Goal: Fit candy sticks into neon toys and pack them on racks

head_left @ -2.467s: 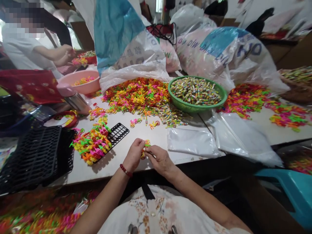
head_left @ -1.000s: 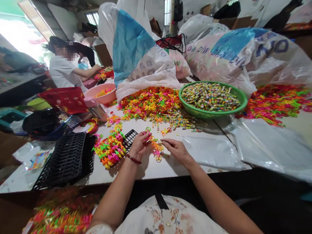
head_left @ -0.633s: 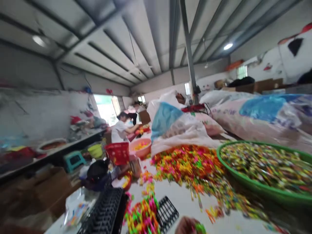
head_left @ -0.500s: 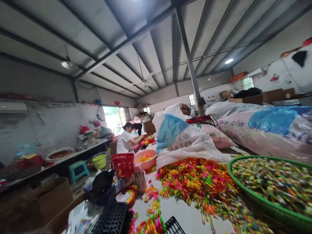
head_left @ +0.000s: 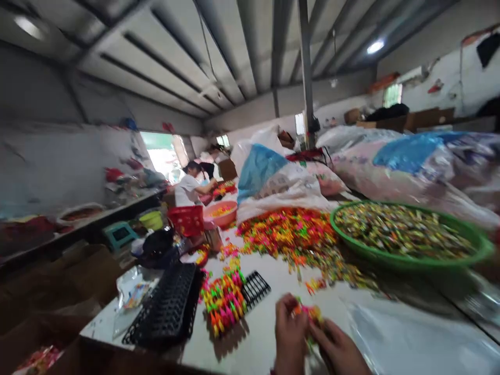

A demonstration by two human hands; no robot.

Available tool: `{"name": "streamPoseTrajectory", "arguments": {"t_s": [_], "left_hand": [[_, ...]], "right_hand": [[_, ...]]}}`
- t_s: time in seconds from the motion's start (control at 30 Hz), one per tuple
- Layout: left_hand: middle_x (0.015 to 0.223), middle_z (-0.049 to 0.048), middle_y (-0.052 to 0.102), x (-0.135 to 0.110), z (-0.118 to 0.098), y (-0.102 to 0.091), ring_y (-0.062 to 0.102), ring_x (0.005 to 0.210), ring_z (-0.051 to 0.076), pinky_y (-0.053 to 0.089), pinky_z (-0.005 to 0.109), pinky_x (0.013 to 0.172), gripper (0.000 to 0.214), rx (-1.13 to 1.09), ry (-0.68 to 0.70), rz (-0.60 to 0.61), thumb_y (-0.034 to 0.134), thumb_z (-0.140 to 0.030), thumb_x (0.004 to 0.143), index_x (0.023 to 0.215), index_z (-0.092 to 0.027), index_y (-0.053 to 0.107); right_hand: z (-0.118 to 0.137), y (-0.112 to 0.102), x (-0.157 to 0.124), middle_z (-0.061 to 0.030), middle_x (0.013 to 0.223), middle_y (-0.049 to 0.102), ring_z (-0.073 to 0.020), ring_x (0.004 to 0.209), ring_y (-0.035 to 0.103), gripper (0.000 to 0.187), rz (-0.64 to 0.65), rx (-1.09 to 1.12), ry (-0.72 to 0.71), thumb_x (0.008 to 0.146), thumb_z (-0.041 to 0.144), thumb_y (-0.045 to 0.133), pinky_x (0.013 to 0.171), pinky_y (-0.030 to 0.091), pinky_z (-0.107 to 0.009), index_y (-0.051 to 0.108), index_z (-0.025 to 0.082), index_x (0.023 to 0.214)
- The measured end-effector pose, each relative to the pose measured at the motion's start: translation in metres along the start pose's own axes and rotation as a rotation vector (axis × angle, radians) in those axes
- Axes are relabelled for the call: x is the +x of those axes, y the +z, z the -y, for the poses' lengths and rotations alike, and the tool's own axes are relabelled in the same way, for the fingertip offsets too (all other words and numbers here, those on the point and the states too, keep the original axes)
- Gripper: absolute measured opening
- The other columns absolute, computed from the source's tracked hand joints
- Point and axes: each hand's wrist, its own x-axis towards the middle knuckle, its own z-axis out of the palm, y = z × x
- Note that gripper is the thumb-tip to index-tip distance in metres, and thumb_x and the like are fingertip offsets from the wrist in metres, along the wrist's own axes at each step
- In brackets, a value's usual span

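Observation:
My left hand (head_left: pixel 289 333) and my right hand (head_left: pixel 339 348) meet at the bottom edge of the view, over the white table (head_left: pixel 269 317). Both pinch a small bunch of bright plastic pieces (head_left: pixel 310 312) between their fingertips; the picture is blurred by motion. Left of my hands a black grid tray (head_left: pixel 255 287) carries rows of the same neon pieces (head_left: pixel 223 299). A large loose heap of neon pieces (head_left: pixel 289 232) lies farther back. A green basket (head_left: pixel 406 260) full of small wrapped sticks stands at the right.
A stack of black grid trays (head_left: pixel 166 307) lies at the left. Big white and blue sacks (head_left: pixel 273 179) rise behind the heap. Clear plastic bags (head_left: pixel 410 338) lie at the right. Another person (head_left: pixel 189 187) works at the far left, by a pink bowl (head_left: pixel 221 214).
The camera swung up toward the roof, losing my hands, and has tilted partly back down. My hands are in view again at the bottom, still together on colored pieces.

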Motion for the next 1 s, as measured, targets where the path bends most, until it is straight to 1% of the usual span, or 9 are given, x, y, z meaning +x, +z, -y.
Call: {"name": "streamPoseTrajectory", "arguments": {"t_s": [0.03,0.07,0.13,0.27,0.4,0.47,0.6,0.83,1.0], "left_hand": [[0.110,0.0136,0.063,-0.005,0.002,0.002,0.062,0.105,0.026,0.049,0.036,0.092,0.057,-0.026,-0.036,-0.010,0.083,-0.055,0.053,0.097,-0.022,0.067],[0.100,0.0130,0.065,-0.010,0.002,0.003,0.064,0.094,0.023,0.049,0.035,0.088,0.052,-0.046,-0.103,0.024,0.081,-0.053,0.057,0.091,-0.018,0.066],[0.082,0.0093,0.066,-0.013,0.000,0.003,0.063,0.079,0.017,0.049,0.031,0.080,0.046,-0.080,-0.212,0.122,0.081,-0.051,0.059,0.079,-0.013,0.064],[0.069,-0.0006,0.063,-0.011,-0.007,-0.001,0.055,0.062,0.009,0.044,0.022,0.064,0.041,-0.101,-0.178,0.026,0.080,-0.046,0.062,0.075,-0.014,0.059],[0.060,-0.0037,0.059,-0.017,-0.015,-0.003,0.049,0.050,0.006,0.037,0.019,0.051,0.041,-0.118,-0.263,0.034,0.079,-0.046,0.064,0.074,-0.015,0.054],[0.056,-0.0046,0.056,-0.020,-0.017,-0.002,0.044,0.045,0.005,0.031,0.018,0.044,0.040,-0.112,-0.275,0.060,0.077,-0.046,0.067,0.075,-0.015,0.053],[0.050,-0.0063,0.052,-0.024,-0.017,0.001,0.040,0.039,0.004,0.023,0.017,0.038,0.040,-0.093,-0.244,0.105,0.073,-0.048,0.071,0.077,-0.016,0.050],[0.051,-0.0077,0.049,-0.025,-0.015,0.000,0.038,0.039,0.004,0.024,0.016,0.037,0.039,-0.057,-0.244,0.104,0.071,-0.049,0.073,0.077,-0.017,0.049],[0.051,-0.0082,0.046,-0.023,-0.016,0.000,0.036,0.038,0.003,0.023,0.015,0.036,0.037,-0.002,-0.286,0.115,0.068,-0.048,0.073,0.078,-0.017,0.050]], "right_hand": [[-0.002,0.003,-0.002,-0.0035,0.057,0.057,-0.0241,0.065,0.062,0.040,-0.040,0.034,0.013,0.068,0.065,0.063,0.050,0.049,-0.032,0.065,0.025,0.069],[-0.004,0.005,-0.004,-0.0014,0.055,0.054,-0.0219,0.064,0.060,0.041,-0.070,0.056,0.018,0.071,0.064,0.061,0.050,0.048,-0.030,0.063,0.024,0.069],[-0.007,0.007,-0.009,0.0014,0.056,0.054,-0.0180,0.062,0.058,0.039,-0.065,0.052,0.031,0.075,0.060,0.060,0.053,0.046,-0.026,0.061,0.021,0.074],[-0.009,0.004,-0.020,0.0000,0.073,0.064,-0.0158,0.071,0.060,0.031,-0.071,-0.064,0.022,0.088,0.046,0.051,0.065,0.048,-0.026,0.061,0.019,0.099],[-0.010,-0.002,-0.025,-0.0055,0.096,0.070,-0.0174,0.088,0.063,0.027,-0.046,-0.140,-0.110,0.093,0.037,0.049,0.080,0.048,-0.029,0.065,0.018,0.103],[-0.012,-0.004,-0.024,-0.0062,0.101,0.070,-0.0179,0.092,0.064,0.026,-0.071,-0.124,-0.151,0.092,0.035,0.051,0.083,0.048,-0.030,0.066,0.018,0.105],[-0.015,-0.004,-0.022,-0.0056,0.094,0.071,-0.0179,0.086,0.065,0.025,-0.071,-0.115,-0.148,0.091,0.035,0.054,0.078,0.049,-0.029,0.068,0.017,0.102],[-0.010,-0.005,-0.027,-0.0035,0.085,0.071,-0.0163,0.078,0.064,0.024,-0.048,-0.084,-0.128,0.092,0.035,0.054,0.072,0.049,-0.027,0.069,0.017,0.097],[-0.013,-0.008,-0.027,-0.0057,0.099,0.072,-0.0180,0.090,0.065,0.021,-0.081,-0.119,-0.247,0.089,0.031,0.059,0.083,0.049,-0.029,0.071,0.020,0.102]]}}
